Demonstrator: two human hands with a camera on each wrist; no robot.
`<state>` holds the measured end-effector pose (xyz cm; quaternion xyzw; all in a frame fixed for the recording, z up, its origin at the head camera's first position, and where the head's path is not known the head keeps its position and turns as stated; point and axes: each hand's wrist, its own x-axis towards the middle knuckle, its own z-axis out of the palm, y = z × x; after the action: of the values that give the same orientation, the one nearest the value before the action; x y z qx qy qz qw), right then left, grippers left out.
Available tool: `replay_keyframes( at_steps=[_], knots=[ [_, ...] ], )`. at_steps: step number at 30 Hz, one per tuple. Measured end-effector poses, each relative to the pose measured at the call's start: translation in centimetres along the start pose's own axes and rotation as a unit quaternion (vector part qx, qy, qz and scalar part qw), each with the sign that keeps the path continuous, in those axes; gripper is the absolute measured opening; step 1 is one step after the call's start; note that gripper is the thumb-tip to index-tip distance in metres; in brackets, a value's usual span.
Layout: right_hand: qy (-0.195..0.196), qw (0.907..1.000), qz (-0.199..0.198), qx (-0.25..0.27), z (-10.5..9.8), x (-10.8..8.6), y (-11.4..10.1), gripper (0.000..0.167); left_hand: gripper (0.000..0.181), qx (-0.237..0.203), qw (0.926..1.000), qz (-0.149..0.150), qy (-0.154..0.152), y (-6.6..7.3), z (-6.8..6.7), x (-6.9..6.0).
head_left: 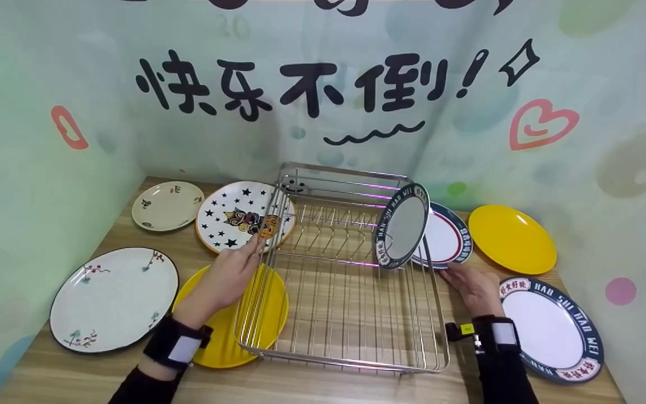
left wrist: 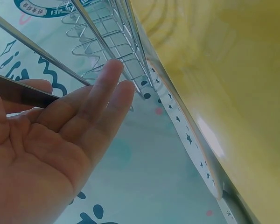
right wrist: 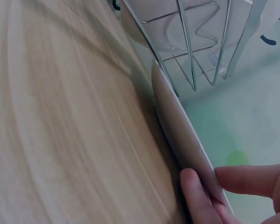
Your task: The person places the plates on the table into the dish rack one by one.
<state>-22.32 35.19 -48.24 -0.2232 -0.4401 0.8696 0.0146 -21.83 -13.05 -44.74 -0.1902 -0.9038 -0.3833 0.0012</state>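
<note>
While the round plate with a pale centre and dark lettered rim [head_left: 405, 224] stands on edge at the right end of the silver metal wire dish rack [head_left: 328, 258], head view has the left hand [head_left: 227, 275] on the rack's left side and the right hand [head_left: 474, 286] at the near edge of a round white plate with a dark-blue rim and thin red ring [head_left: 441, 235]. That ringed plate sits right of the rack, partly behind the standing one. Round glossy yellow plate [head_left: 512, 239] close on its right.

Left wrist view: thumb and index finger pinch the flat metal rail, other two fingers stretched out. Risk: a loose pinch could let the rack slide if bumped.

Right wrist view: thumb and fingers pinch the ringed plate's edge, one on each face. Its far end is close to the rack wires; contact unclear, can't tell if it's fully off the wooden table [right wrist: 74, 116]. Risks: an edge-only hold could let it tip or slip; lifting straight up could snag the wires or knock the standing plate.
</note>
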Motion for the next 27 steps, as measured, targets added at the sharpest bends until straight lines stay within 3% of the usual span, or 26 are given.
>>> replay_keyframes(
  at_steps=[9, 18, 27],
  knots=[
    [0.050, 0.9985, -0.007, -0.022, 0.7, 0.5, 0.2, 0.058, 0.047, 0.004, 1.0000, 0.007, 0.004, 0.0, 0.0, 0.1],
    [0.073, 0.9956, -0.033, -0.049, 1.0, 0.9, 0.4, 0.052, 0.048, 0.002, 1.0000, 0.005, -0.001, 0.0, 0.0, 0.2],
    [0.088, 0.9942, -0.022, -0.057, 1.4, 0.6, 0.2, 0.044, 0.046, 0.010, 0.9998, 0.018, 0.005, -0.1, 0.0, 0.2]
  ],
)
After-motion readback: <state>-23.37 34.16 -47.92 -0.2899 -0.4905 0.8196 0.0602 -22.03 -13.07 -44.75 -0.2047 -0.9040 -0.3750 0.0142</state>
